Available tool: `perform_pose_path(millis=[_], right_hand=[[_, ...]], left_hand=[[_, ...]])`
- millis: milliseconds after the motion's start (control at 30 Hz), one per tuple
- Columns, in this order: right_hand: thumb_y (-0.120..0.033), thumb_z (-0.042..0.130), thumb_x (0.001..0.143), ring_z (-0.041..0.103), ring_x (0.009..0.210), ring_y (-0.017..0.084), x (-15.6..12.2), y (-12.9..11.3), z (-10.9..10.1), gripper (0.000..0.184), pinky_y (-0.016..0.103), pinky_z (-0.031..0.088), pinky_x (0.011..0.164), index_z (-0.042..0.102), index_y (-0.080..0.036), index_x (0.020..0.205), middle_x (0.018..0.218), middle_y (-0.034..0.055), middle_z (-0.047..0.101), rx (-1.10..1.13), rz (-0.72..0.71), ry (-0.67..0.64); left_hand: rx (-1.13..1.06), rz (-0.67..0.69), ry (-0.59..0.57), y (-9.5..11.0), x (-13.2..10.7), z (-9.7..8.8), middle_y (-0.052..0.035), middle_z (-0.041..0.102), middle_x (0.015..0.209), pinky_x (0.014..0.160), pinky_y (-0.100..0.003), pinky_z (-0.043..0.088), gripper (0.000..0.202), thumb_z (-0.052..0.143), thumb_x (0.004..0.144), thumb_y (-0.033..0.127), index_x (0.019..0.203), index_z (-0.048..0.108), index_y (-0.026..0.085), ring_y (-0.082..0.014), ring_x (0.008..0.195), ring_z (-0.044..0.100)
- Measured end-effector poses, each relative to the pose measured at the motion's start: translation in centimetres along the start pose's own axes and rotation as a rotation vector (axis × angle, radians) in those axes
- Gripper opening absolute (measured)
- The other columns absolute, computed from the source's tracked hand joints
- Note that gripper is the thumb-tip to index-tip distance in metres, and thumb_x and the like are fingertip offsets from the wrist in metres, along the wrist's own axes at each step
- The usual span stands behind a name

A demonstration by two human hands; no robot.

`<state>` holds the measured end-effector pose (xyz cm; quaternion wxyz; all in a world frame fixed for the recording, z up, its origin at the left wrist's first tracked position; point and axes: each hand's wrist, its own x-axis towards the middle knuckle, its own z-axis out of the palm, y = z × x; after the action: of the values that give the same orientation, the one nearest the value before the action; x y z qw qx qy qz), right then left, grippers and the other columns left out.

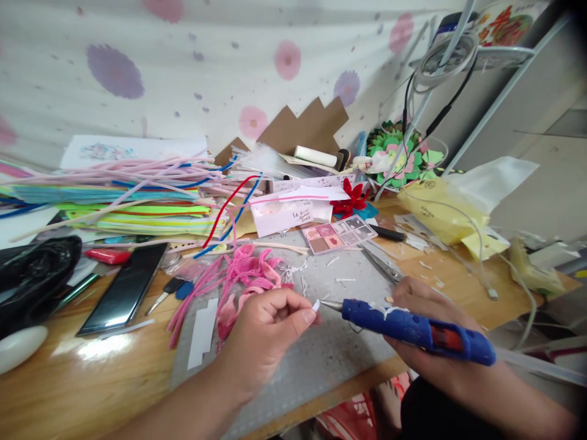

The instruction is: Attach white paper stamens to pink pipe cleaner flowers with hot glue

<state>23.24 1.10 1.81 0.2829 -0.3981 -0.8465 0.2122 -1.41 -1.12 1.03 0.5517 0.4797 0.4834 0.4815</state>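
Between thumb and fingertips, my left hand [270, 333] pinches a small white strip [316, 305], held over the grey cutting mat [339, 354]. A blue hot glue gun [389, 321] is gripped in my right hand [426, 305], and its metal nozzle points left, right at the strip; whether they touch I cannot tell. The fingers of my right hand are partly hidden behind the gun. Just beyond my left hand lies a tangle of pink fuzzy stems [250, 269]. Beside that wrist rest flat white paper strips [202, 336]. Scissors [383, 263] lie behind the gun.
To the left are a black phone [123, 290], a key [165, 295] and piled coloured stems [137, 217]. At the back stand a white box [291, 215], a makeup palette [339, 234] and a red flower [351, 198]. A yellow bag [440, 208] and a cable [481, 244] lie right.
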Motion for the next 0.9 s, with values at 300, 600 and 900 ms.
perform_pose_path(millis=[300, 600, 900], right_hand=[[-0.027, 0.072, 0.069, 0.058, 0.070, 0.019, 0.2, 3.5, -2.7, 0.013, 0.031, 0.049, 0.064, 0.060, -0.023, 0.071, 0.074, 0.0013, 0.060, 0.201, 0.260, 0.267], [-0.037, 0.065, 0.084, 0.055, 0.055, 0.011, -1.3, 17.5, -8.2, 0.024, 0.027, 0.049, 0.052, 0.059, -0.013, 0.089, 0.071, 0.0006, 0.060, 0.430, 0.918, 0.532], [-0.030, 0.055, 0.092, 0.063, 0.093, 0.019, -1.0, 18.1, -7.4, 0.028, 0.039, 0.054, 0.079, 0.056, -0.016, 0.116, 0.115, 0.0072, 0.061, 0.037, 0.977, 0.326]], left_hand=[[0.007, -0.034, -0.050, -0.1, 0.0, -0.3, -0.0012, 0.072, 0.071, 0.069, -0.027, 0.046, 0.009, 0.067, 0.076, 0.027, 0.071, 0.071, 0.021, -0.0160, 0.071, 0.063], [0.015, -0.061, 0.035, 0.2, 0.3, -0.4, -0.0025, 0.072, 0.069, 0.073, -0.031, 0.044, 0.015, 0.069, 0.072, 0.035, 0.068, 0.071, 0.021, -0.0194, 0.073, 0.062], [-0.073, -0.067, 0.013, 0.0, 0.5, -0.5, -0.0010, 0.069, 0.069, 0.082, -0.033, 0.042, 0.015, 0.071, 0.073, 0.035, 0.067, 0.070, 0.020, -0.0185, 0.078, 0.060]])
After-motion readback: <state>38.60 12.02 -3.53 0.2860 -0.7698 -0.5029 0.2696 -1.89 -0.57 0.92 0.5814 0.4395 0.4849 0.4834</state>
